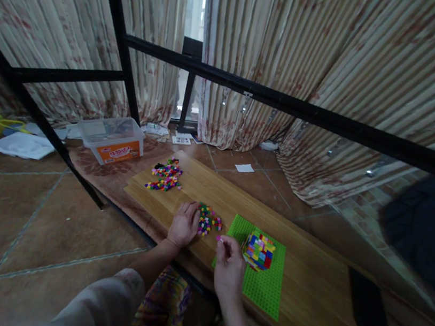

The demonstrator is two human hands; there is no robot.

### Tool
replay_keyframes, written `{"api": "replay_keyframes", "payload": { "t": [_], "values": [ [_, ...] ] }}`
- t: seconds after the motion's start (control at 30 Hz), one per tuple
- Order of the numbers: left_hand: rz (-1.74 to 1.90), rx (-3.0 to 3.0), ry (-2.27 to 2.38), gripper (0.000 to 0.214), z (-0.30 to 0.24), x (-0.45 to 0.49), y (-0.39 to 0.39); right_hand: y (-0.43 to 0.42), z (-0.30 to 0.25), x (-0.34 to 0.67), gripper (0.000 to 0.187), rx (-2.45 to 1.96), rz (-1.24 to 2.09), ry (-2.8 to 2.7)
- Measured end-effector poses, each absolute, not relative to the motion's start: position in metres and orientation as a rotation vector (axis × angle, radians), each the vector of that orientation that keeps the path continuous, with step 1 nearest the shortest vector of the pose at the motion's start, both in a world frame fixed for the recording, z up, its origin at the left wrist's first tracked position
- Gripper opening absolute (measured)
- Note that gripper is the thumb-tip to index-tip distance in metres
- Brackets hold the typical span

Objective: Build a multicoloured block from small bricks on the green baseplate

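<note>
My right hand (230,268) pinches a small pink toy brick (219,238) between thumb and fingertips, just left of the green baseplate (265,299). On that plate stands a multicoloured block build (259,251), made of many small bricks in yellow, blue, red and other colours. Beside the nearer pile of loose bricks (206,220), my left hand (184,225) rests with its fingers bent loosely downward at the pile's left edge. Its fingertips are partly hidden, and no brick shows in its grasp.
Another heap of loose bricks (165,176) lies farther left on the wooden board (317,285). A clear plastic box (111,137) with an orange label stands beyond it. A dark flat panel (371,308) is at the board's right end. Black metal bars (229,75) cross in front of the curtains.
</note>
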State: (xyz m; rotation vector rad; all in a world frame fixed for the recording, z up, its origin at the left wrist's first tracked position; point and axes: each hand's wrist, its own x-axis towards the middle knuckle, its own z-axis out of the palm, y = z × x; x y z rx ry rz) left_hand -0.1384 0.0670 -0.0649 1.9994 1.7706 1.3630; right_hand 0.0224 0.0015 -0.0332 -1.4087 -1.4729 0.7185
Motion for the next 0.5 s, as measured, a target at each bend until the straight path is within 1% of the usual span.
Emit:
{"api": "replay_keyframes", "payload": {
  "t": [0.13, 0.33, 0.5],
  "values": [
    [1.493, 1.774, 1.704, 0.025, -0.034, -0.126, 0.036, -0.015, -0.014, 0.031, 0.021, -1.395, 0.754, -1.458],
    [1.117, 1.440, 1.274, 0.034, 0.019, -0.086, -0.028, -0.045, 0.016, 0.049, 0.017, -1.324, 0.770, -1.447],
    [1.041, 1.291, 1.117, 0.037, 0.037, -0.068, -0.045, -0.063, 0.032, 0.060, 0.015, -1.264, 0.757, -1.477]
  ]
}}
